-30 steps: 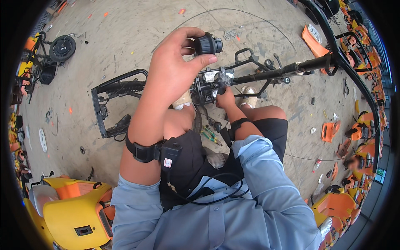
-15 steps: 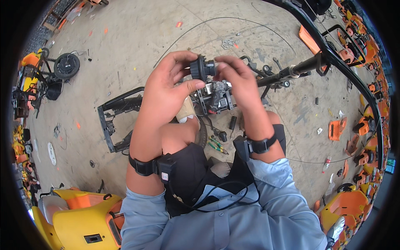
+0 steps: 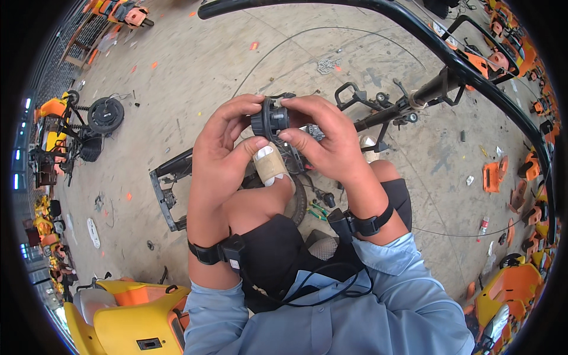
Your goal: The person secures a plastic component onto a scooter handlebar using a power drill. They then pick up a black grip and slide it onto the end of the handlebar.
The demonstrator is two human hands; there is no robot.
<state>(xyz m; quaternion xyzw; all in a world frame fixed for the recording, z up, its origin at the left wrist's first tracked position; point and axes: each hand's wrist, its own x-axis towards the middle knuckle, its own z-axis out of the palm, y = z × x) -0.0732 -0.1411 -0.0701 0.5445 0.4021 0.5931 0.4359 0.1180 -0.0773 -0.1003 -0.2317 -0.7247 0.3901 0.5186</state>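
Observation:
A black round plastic part (image 3: 270, 120), ribbed on its left side and with a wide flange and a short cylinder on its right, is held up in front of my knees. My left hand (image 3: 222, 142) curls its fingers and thumb round the ribbed side. On the cylinder end, my right hand (image 3: 326, 137) grips with its fingers above and its thumb below. Underneath lies a frame with metal parts, partly hidden by my hands, and a wheel (image 3: 300, 204) beside my leg. Green-handled pliers (image 3: 319, 212) lie on the floor near the wheel.
A bent black tube frame (image 3: 491, 94) arches over the right side. Yellow and orange bodywork (image 3: 127, 316) stands at the lower left. A vehicle chassis with a black wheel (image 3: 105, 115) is at the far left. A long thin cable (image 3: 331, 28) curves across the concrete floor.
My right hand has closed round the cylinder end, with fingers and thumb now spread over it. Both hands have shifted slightly down and left with the part, and the view has swung.

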